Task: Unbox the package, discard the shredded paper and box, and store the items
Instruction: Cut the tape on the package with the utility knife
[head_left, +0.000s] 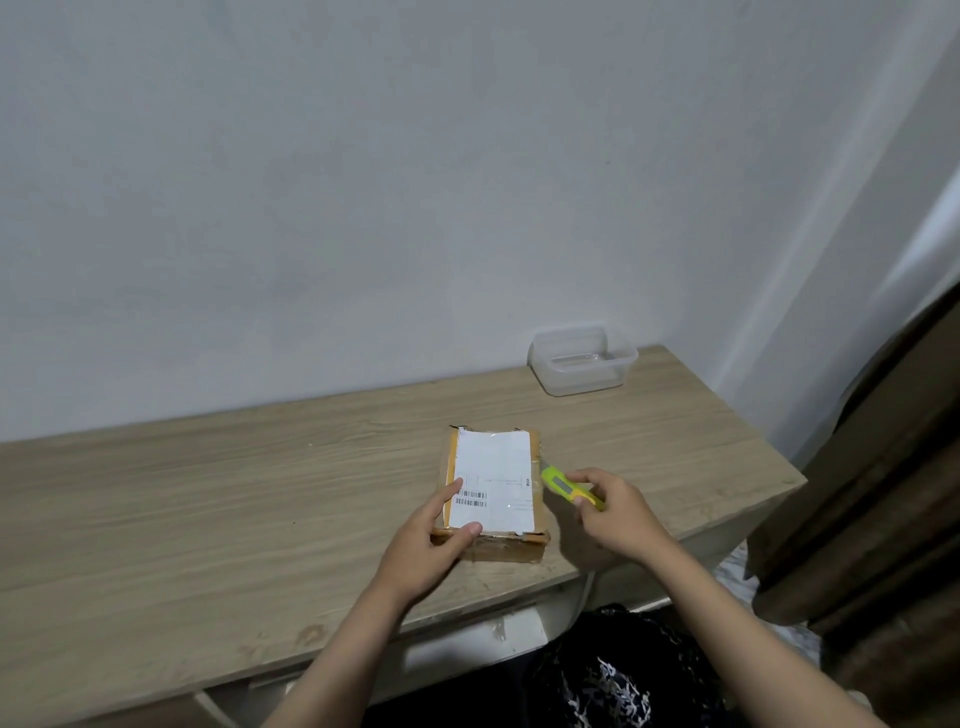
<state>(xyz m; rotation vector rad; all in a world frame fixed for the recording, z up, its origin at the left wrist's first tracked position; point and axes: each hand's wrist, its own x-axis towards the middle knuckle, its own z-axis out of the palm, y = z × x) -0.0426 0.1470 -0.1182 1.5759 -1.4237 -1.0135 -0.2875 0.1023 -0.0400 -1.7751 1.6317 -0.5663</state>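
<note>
A small brown cardboard package (501, 548) with a white shipping label on top lies on the wooden table (208, 493), near its front edge. My left hand (434, 540) holds the package's near left corner, fingers on the label and thumb at the front edge. My right hand (615, 512) grips a yellow-green utility knife (563, 484) just right of the package. The knife's tip points at the package's right side. The package is sealed with tape.
A clear plastic container (582, 361) without a lid stands at the table's back right corner against the white wall. A brown curtain (883, 493) hangs to the right. Dark patterned fabric (613, 675) lies below the table's front edge.
</note>
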